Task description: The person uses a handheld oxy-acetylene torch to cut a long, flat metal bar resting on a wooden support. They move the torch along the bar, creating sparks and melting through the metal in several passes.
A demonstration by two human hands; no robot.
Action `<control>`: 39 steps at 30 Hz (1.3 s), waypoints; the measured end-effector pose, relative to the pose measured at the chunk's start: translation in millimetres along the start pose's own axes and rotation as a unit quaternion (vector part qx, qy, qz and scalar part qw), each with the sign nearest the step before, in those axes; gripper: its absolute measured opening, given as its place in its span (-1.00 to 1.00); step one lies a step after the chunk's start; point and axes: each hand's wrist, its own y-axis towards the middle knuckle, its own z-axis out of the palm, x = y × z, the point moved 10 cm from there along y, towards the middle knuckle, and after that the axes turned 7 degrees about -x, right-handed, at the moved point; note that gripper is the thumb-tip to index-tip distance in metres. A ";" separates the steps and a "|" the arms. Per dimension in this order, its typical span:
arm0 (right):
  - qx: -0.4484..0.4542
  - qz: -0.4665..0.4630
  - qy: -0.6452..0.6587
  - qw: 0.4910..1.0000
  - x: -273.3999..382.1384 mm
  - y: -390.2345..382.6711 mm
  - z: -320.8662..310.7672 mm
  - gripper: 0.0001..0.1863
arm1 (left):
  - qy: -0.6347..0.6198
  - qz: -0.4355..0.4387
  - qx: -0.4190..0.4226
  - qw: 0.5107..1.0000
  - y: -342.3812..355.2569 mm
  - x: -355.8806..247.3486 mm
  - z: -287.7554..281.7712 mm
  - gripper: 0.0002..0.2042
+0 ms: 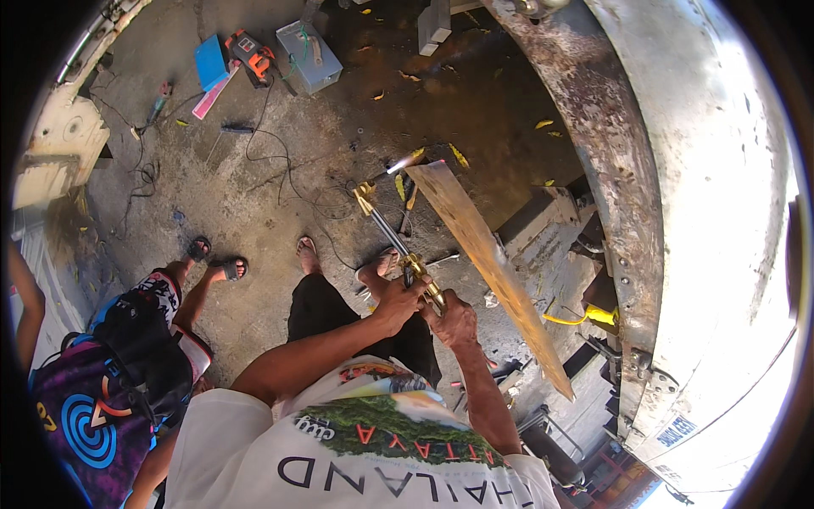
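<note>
My left hand [400, 305] is wrapped round the handle of a brass and steel cutting torch [387, 227]. Closed on its rear end, by the brass valves, is my right hand [455, 321]. The torch points up and away from me, and a bright white flame [405, 161] burns at its angled head. Just right of the flame stretches a long, narrow, brown rusty-looking strip [479, 246], wood or metal I cannot tell. A small red glow shows at its far end, close to the flame. The finger positions on the valves are partly hidden.
A person [110, 365] in sandals stands at left. Cables, an orange and black machine [251, 56], a grey metal box [309, 58] and an angle grinder [159, 100] lie on the concrete. A large rusty, white-painted metal body [627, 170] curves along the right. Wet ground lies ahead.
</note>
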 end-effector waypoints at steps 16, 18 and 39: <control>-0.018 0.034 -0.101 0.994 -26.6 33.2 -22.9 -0.33 | 0.004 -0.050 -0.006 0.999 40.3 8.7 35.0 -0.58; -0.018 0.036 -0.113 0.993 -23.1 36.2 -22.4 -0.34 | -0.001 0.045 0.035 0.998 55.8 14.6 36.8 -0.54; -0.018 0.041 -0.142 0.989 -31.5 43.8 -21.3 -0.37 | -0.044 -0.023 0.020 0.999 73.7 36.3 40.6 -0.57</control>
